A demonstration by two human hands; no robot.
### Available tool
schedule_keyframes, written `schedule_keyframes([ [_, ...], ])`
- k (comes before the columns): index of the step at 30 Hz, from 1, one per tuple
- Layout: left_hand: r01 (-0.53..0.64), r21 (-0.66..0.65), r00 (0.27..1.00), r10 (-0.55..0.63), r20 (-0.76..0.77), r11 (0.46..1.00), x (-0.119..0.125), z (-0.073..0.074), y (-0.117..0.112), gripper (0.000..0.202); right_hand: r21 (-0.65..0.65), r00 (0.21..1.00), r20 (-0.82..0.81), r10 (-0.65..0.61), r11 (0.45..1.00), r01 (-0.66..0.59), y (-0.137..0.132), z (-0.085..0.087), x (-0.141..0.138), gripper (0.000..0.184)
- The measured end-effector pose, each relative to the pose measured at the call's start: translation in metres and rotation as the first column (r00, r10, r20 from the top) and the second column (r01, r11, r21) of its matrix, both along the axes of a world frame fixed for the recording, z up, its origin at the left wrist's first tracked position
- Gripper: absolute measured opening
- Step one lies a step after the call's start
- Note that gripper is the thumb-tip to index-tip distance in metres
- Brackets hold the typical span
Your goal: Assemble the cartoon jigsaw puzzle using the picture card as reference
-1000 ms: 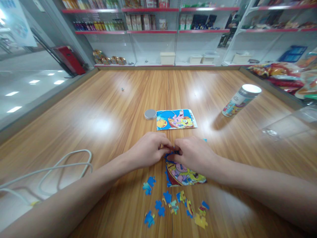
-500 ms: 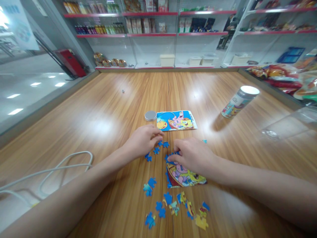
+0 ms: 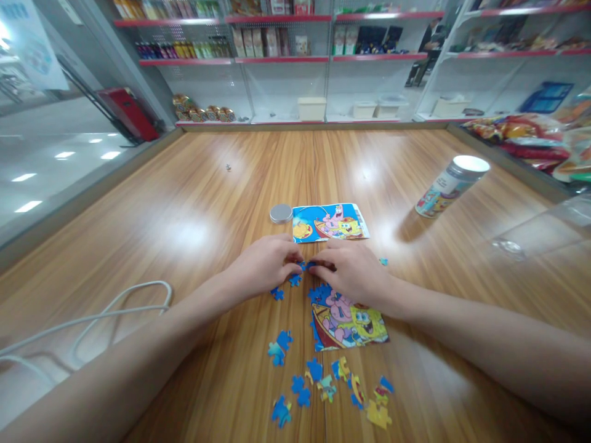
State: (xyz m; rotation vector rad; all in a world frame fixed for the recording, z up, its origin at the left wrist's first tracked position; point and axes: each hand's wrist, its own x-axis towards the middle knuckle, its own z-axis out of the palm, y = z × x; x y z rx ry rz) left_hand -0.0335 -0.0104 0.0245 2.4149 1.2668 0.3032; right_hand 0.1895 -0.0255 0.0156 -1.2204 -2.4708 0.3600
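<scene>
My left hand (image 3: 270, 261) and my right hand (image 3: 353, 272) come close together over the table, fingertips almost meeting. Each pinches a small blue jigsaw piece; the fingers partly cover both. Below my right hand lies a partly joined jigsaw puzzle (image 3: 351, 323) with a pink figure, a yellow figure and a red boat. Just under my left fingertips are loose blue jigsaw pieces (image 3: 277, 294). Beyond the hands a picture card (image 3: 330, 223) shows the same scene, with a round silver lid (image 3: 281, 213) touching or nearly touching its left edge.
More loose pieces (image 3: 314, 370) are scattered toward the near edge. A printed canister (image 3: 450, 186) stands at the right, near a clear plastic container (image 3: 540, 231). A white cable (image 3: 133, 301) loops at the left. Stocked shelves (image 3: 281, 59) line the far side.
My right hand has moved up and left from the joined puzzle to the blue pieces near my left hand, uncovering more of the picture. The left hand has barely shifted.
</scene>
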Motion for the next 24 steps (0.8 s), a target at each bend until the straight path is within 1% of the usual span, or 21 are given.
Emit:
schedule_keyframes([
  [6,-0.003,0.008,1.000,0.003,-0.005,1.000,0.002,-0.002,0.000,0.007,-0.024,1.000,-0.007,-0.015,1.000,0.015,0.001,0.001,0.000,0.009],
  [9,-0.022,-0.011,1.000,0.022,0.018,1.000,0.004,-0.003,0.000,0.007,-0.076,0.999,-0.015,-0.028,0.997,0.027,0.002,0.002,-0.001,0.007],
  [14,-0.036,-0.023,0.999,0.037,0.027,0.999,0.008,-0.002,-0.001,0.006,-0.155,0.995,-0.010,-0.103,0.983,0.100,0.005,0.000,-0.002,0.007],
  [18,-0.034,-0.038,0.999,0.035,0.040,0.999,0.010,-0.001,-0.001,0.008,-0.153,0.994,-0.021,-0.107,0.983,0.103,0.005,-0.003,-0.002,0.007],
  [24,-0.027,-0.061,0.997,0.031,0.066,0.998,0.011,-0.002,-0.002,0.006,-0.142,0.994,-0.044,-0.098,0.986,0.091,0.005,-0.003,-0.002,0.007],
])
